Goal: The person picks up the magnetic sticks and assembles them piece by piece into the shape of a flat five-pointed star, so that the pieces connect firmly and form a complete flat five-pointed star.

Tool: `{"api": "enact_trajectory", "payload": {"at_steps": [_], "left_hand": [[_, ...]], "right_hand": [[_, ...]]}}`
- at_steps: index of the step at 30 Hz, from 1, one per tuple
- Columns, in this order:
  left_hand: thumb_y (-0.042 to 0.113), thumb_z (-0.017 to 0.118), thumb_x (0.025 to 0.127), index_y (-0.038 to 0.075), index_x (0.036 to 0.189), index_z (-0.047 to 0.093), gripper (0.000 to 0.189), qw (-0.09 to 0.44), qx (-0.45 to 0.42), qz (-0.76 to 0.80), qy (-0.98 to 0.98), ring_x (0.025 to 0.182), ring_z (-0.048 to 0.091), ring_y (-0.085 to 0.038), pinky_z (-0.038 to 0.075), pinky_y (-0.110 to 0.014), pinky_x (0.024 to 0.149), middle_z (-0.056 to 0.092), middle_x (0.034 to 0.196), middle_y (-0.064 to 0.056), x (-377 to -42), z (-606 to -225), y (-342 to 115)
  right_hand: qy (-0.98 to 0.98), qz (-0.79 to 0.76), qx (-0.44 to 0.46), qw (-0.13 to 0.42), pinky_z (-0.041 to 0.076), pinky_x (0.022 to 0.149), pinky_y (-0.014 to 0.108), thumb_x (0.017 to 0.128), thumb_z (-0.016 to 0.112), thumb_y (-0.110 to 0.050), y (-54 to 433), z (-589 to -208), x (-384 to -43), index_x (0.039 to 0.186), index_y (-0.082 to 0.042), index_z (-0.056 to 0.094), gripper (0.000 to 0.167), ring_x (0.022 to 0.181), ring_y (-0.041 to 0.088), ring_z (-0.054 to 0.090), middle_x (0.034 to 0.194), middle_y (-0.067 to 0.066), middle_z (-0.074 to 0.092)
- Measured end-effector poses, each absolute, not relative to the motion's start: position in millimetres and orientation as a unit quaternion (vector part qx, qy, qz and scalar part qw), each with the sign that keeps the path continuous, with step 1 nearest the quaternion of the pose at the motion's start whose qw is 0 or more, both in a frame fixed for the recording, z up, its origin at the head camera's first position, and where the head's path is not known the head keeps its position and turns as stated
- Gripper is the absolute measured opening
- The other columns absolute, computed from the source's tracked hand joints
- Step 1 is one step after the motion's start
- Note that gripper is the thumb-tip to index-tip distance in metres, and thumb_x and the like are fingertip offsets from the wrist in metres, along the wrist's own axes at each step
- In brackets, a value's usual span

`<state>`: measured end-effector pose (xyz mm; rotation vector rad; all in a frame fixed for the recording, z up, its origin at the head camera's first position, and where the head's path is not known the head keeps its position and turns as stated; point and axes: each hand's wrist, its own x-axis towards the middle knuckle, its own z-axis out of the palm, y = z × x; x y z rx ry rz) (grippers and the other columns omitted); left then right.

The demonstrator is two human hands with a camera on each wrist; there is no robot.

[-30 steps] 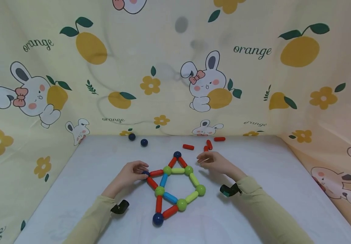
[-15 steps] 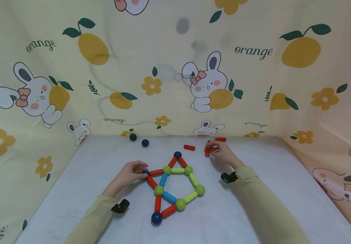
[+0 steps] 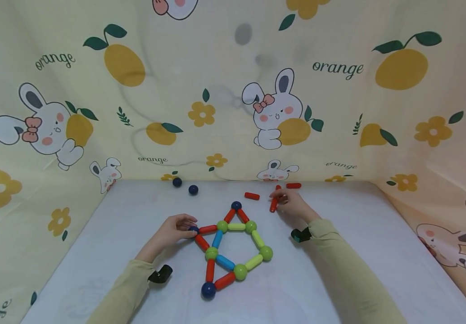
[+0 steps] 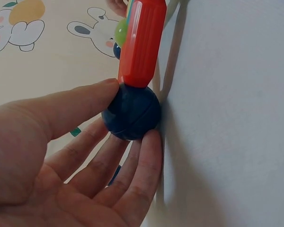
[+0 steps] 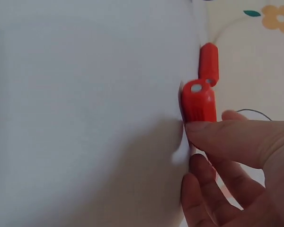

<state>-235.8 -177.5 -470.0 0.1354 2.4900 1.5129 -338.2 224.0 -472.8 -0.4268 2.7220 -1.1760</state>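
Observation:
A flat figure of magnetic rods and balls lies on the white table (image 3: pixel 338 270); lime rods (image 3: pixel 258 238) and blue rods (image 3: pixel 226 263) form its ring, with red triangles outside. At its left tip, my left hand (image 3: pixel 172 233) pinches a dark blue ball (image 4: pixel 132 113) between thumb and fingers. A red rod (image 4: pixel 143 45) joins that ball. Behind the figure at the right, my right hand (image 3: pixel 293 203) grips a loose red magnetic rod (image 5: pixel 199 101), thumb on its side. The rod's near end (image 3: pixel 273 207) points toward the figure.
Two loose dark blue balls, one (image 3: pixel 177 182) farther back than the other (image 3: pixel 193 190), lie at the back left. Loose red rods lie left (image 3: pixel 251 196) and right (image 3: pixel 293 185) of my right hand. A printed cloth (image 3: pixel 216 90) hangs behind the table.
My right hand has moved back to the loose red rods and taken hold of one, whose near end has shifted slightly toward the figure. My left hand stays at its ball.

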Motion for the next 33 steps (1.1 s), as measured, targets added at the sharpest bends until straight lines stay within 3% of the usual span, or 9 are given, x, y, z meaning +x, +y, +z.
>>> {"api": "enact_trajectory", "payload": {"at_steps": [9,33], "left_hand": [[0.008,0.074,0.083,0.006,0.117,0.064,0.035,0.109,0.047,0.519,0.846,0.096,0.062,-0.019,0.051,-0.038,0.088,0.067,0.105,-0.002,-238,-473,-178],[0.008,0.074,0.084,0.006,0.117,0.063,0.035,0.113,0.040,0.517,0.847,0.096,0.062,-0.020,0.051,-0.037,0.088,0.066,0.106,-0.004,-236,-473,-177]], "right_hand": [[0.907,-0.374,-0.161,0.103,0.051,0.082,0.035,0.085,0.068,0.002,223,-476,-330,0.105,-0.012,0.069,0.024,0.091,0.024,0.055,0.102,0.003,0.063],[0.892,-0.379,-0.209,0.129,0.048,0.077,0.033,0.086,0.072,-0.010,212,-473,-280,0.101,-0.019,0.063,0.019,0.089,0.021,0.051,0.093,-0.001,0.058]]}}
